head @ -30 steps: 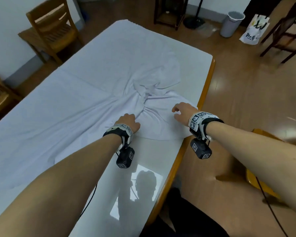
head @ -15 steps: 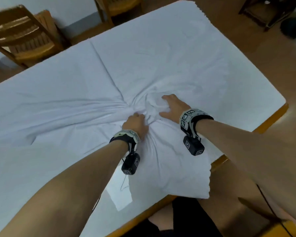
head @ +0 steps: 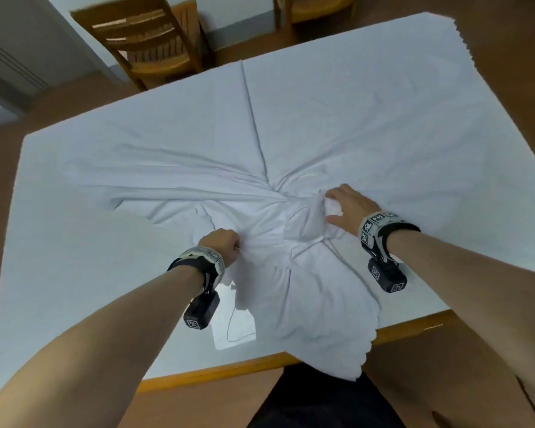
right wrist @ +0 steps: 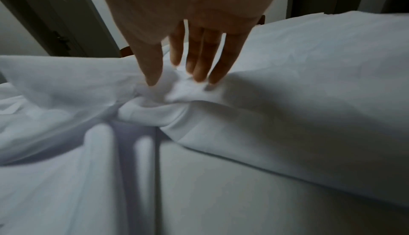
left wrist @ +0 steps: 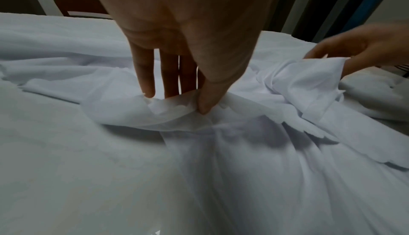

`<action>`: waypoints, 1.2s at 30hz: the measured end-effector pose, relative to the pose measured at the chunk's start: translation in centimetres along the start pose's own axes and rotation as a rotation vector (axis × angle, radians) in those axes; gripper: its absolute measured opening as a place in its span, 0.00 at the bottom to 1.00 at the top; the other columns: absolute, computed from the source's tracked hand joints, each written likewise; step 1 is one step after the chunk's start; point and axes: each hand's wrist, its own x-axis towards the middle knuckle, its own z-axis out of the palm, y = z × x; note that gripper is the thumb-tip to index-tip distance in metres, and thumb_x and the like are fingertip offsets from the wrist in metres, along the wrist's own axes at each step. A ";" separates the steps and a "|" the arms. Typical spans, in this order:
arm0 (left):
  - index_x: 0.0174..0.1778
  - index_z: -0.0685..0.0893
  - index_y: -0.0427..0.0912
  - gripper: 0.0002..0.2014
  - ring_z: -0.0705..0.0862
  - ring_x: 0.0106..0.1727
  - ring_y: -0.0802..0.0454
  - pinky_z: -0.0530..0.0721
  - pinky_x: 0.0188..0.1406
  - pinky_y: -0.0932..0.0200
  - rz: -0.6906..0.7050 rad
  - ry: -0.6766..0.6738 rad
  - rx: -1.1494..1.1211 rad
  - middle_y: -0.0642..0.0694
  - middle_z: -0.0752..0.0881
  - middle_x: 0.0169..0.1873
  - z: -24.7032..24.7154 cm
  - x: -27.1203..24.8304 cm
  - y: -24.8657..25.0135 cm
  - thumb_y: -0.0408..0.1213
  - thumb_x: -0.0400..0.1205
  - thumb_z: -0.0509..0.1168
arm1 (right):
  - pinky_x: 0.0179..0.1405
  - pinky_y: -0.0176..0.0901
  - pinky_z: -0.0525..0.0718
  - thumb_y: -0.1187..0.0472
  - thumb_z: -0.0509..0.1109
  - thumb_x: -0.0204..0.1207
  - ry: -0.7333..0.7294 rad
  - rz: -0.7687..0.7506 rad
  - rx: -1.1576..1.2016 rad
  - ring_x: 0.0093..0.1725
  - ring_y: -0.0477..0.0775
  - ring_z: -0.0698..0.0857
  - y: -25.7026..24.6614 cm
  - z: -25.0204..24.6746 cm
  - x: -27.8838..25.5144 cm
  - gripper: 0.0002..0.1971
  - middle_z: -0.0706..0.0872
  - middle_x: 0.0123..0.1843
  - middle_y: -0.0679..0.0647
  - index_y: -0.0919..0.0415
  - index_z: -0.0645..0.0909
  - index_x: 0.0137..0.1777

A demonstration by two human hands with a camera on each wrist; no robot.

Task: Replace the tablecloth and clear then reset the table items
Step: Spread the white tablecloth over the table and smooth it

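Note:
A white tablecloth (head: pixel 337 118) lies over most of the table (head: pixel 217 370), bunched into radiating folds near its near middle. My left hand (head: pixel 221 242) pinches a scalloped edge of the tablecloth (left wrist: pixel 172 111) between thumb and fingers. To the right my right hand (head: pixel 345 205) grips a gathered wad of the tablecloth (right wrist: pixel 175 88), thumb on one side and fingers on the other. A loose flap of cloth hangs over the table's near edge.
The bare glossy tabletop (head: pixel 74 304) shows at the near left, with a wooden rim along the front. Two wooden chairs (head: pixel 149 41) (head: pixel 315 10) stand beyond the far side. Brown wooden floor surrounds the table.
My view has swung round over the table. Both hands moved from the cloth's edge near the table rim into the bunched middle, and the hands have drawn apart, the right one further right.

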 end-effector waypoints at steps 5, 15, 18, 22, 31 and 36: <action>0.60 0.79 0.44 0.13 0.83 0.50 0.40 0.80 0.45 0.52 0.029 0.124 -0.103 0.42 0.86 0.52 0.8 -2.5 -0.7 0.33 0.79 0.60 | 0.69 0.46 0.77 0.64 0.73 0.71 -0.163 -0.215 -0.048 0.73 0.48 0.73 -4.6 2.3 -0.4 0.48 0.49 0.86 0.37 0.37 0.50 0.84; 0.58 0.84 0.48 0.15 0.84 0.57 0.41 0.79 0.47 0.53 -0.168 0.055 0.080 0.45 0.85 0.57 6.5 -9.5 -8.7 0.31 0.78 0.61 | 0.45 0.46 0.81 0.63 0.65 0.72 -0.253 -0.062 -0.387 0.46 0.57 0.83 -5.7 3.1 -5.1 0.06 0.85 0.48 0.54 0.56 0.83 0.44; 0.64 0.81 0.47 0.17 0.83 0.62 0.43 0.80 0.58 0.51 -0.279 -0.036 0.150 0.45 0.84 0.61 8.1 -10.5 -9.1 0.34 0.79 0.62 | 0.41 0.42 0.77 0.65 0.66 0.72 -0.322 0.070 -0.518 0.44 0.56 0.82 -2.9 1.4 -7.7 0.06 0.84 0.47 0.55 0.56 0.83 0.44; 0.67 0.78 0.47 0.20 0.79 0.65 0.43 0.79 0.61 0.47 -0.259 -0.063 0.062 0.45 0.80 0.61 8.3 -10.3 -6.2 0.43 0.78 0.65 | 0.44 0.44 0.82 0.67 0.64 0.74 -0.292 0.226 -0.520 0.45 0.57 0.84 1.6 -0.5 -10.8 0.07 0.86 0.49 0.58 0.60 0.84 0.46; 0.74 0.70 0.46 0.30 0.72 0.71 0.40 0.78 0.60 0.42 -0.014 0.083 -0.212 0.44 0.71 0.69 9.1 -8.0 8.8 0.52 0.76 0.67 | 0.67 0.50 0.70 0.51 0.61 0.76 0.074 0.025 -0.644 0.68 0.58 0.72 4.5 0.5 -11.4 0.18 0.80 0.66 0.55 0.56 0.85 0.60; 0.66 0.71 0.45 0.33 0.67 0.68 0.42 0.81 0.53 0.43 -0.135 0.209 -0.241 0.45 0.67 0.64 13.0 -7.1 13.6 0.53 0.68 0.74 | 0.67 0.52 0.73 0.39 0.72 0.71 -0.074 -0.185 -0.431 0.71 0.57 0.69 4.0 5.9 -10.8 0.36 0.72 0.71 0.53 0.54 0.69 0.75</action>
